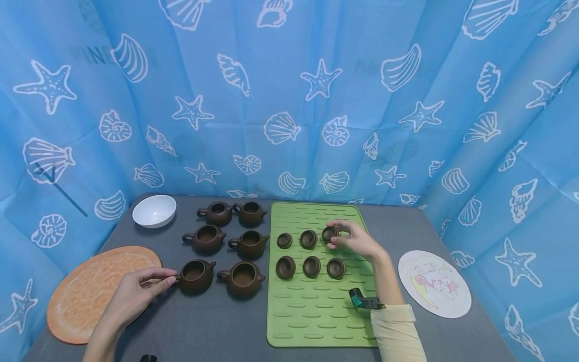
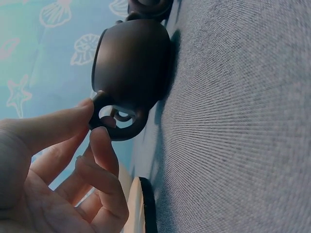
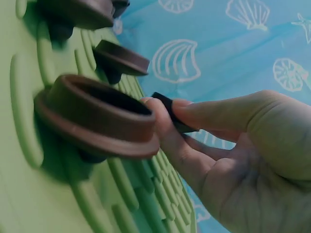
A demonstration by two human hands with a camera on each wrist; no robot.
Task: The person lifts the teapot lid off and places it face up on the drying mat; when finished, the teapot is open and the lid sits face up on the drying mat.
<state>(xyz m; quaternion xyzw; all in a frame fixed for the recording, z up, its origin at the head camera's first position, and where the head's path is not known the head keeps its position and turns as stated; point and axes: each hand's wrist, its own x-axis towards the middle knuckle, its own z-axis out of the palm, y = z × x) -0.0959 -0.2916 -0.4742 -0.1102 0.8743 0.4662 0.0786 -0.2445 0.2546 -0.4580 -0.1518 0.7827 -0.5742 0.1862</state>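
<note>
My left hand (image 1: 137, 294) pinches the handle of a dark brown clay teapot (image 1: 195, 285), the front-left one of several lidless teapots. In the left wrist view, thumb and fingertips close on the loop handle, and the teapot (image 2: 131, 60) stands on the cloth. Over the green mat (image 1: 312, 327), my right hand (image 1: 359, 244) holds a small brown teapot lid (image 1: 329, 234) between thumb and fingers, at the back right of the lids. Several more lids lie upside down beside it, among them a front-right lid (image 1: 336, 268). Fingers partly cover the held lid (image 3: 176, 116) in the right wrist view.
A white bowl (image 1: 155, 211) stands at the back left. An orange round placemat (image 1: 99, 286) lies under and beyond my left forearm. On the right is a white round mat with a drawing (image 1: 434, 284). A blue shell-print curtain (image 1: 280, 100) encloses the grey table (image 1: 217, 332).
</note>
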